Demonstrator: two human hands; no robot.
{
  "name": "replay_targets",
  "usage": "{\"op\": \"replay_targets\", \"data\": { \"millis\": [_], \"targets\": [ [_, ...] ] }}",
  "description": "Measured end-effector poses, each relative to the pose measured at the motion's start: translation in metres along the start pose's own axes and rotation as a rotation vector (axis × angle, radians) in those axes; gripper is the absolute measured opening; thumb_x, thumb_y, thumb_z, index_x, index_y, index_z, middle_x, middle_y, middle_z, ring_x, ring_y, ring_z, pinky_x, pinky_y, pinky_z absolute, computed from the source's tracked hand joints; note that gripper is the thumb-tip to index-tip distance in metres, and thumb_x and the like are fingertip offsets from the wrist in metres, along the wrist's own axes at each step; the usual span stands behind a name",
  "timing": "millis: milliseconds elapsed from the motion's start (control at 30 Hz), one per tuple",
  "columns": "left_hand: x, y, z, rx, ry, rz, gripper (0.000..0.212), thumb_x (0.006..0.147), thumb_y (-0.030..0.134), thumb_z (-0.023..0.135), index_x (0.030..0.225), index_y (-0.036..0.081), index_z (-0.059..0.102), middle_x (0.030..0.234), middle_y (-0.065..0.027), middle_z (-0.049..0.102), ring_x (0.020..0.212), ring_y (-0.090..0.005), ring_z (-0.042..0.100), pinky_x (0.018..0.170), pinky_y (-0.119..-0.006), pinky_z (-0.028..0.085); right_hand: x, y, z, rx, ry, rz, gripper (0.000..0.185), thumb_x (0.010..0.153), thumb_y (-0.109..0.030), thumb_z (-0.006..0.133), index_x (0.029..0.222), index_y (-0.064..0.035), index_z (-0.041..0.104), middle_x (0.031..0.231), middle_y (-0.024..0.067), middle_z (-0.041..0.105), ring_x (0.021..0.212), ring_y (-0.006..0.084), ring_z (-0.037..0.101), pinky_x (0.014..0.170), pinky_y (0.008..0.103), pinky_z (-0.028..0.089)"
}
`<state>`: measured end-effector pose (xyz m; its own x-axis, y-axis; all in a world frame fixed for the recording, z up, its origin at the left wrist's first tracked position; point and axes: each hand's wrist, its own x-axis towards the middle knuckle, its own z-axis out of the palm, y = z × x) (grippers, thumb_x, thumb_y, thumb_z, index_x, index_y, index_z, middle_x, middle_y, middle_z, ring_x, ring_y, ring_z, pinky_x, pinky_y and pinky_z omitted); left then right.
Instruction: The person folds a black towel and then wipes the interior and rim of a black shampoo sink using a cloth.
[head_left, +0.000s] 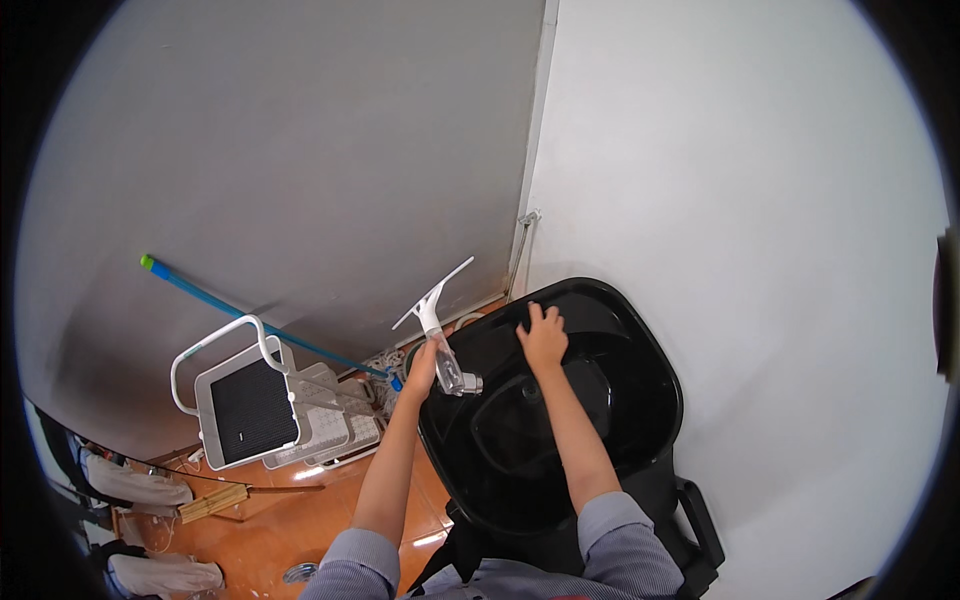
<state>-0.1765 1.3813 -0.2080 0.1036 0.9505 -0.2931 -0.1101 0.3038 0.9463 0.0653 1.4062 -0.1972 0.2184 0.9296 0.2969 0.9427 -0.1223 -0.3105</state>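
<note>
My left hand grips the clear bottle of a spray squeegee at the basin's left rim. Its white blade head points up and away from me, towards the grey wall. Close to the bottle's lower end is a chrome fitting, partly covered by it. A black wash basin with a round drain lies before me. Over its far part is my right hand, fingers apart and nothing visible in it. I cannot tell whether its fingertips touch the basin.
A white tiered trolley with a black ribbed top mat stands at left. Behind it a mop with a blue handle leans on the grey wall. A white wall borders the basin. A black armrest is at lower right.
</note>
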Motion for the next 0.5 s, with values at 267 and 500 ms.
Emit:
{"op": "replay_targets", "data": {
  "millis": [267,500],
  "targets": [
    [-0.004,0.014,0.009,0.003,0.025,-0.030,0.053,0.097,0.042,0.034,0.129,0.006,0.056,0.084,-0.0032,0.056,0.077,-0.0143,0.053,0.077,-0.027,0.042,0.055,0.080,0.007,-0.196,0.131,0.198,0.046,0.079,-0.032,0.070,0.119,-0.0165,0.053,0.101,0.0104,0.050,0.092,0.0299,0.057,0.066,0.0407,0.055],
    [-0.006,0.020,0.016,0.008,0.043,-0.042,0.056,0.099,0.043,0.030,0.126,0.004,0.058,0.082,-0.0015,0.053,0.075,-0.0138,0.051,0.073,-0.028,0.042,0.051,0.076,0.009,-0.181,0.071,0.267,0.053,0.077,-0.035,0.072,0.124,-0.0191,0.051,0.109,0.0105,0.050,0.098,0.0293,0.055,0.070,0.0393,0.054]
  ]
}}
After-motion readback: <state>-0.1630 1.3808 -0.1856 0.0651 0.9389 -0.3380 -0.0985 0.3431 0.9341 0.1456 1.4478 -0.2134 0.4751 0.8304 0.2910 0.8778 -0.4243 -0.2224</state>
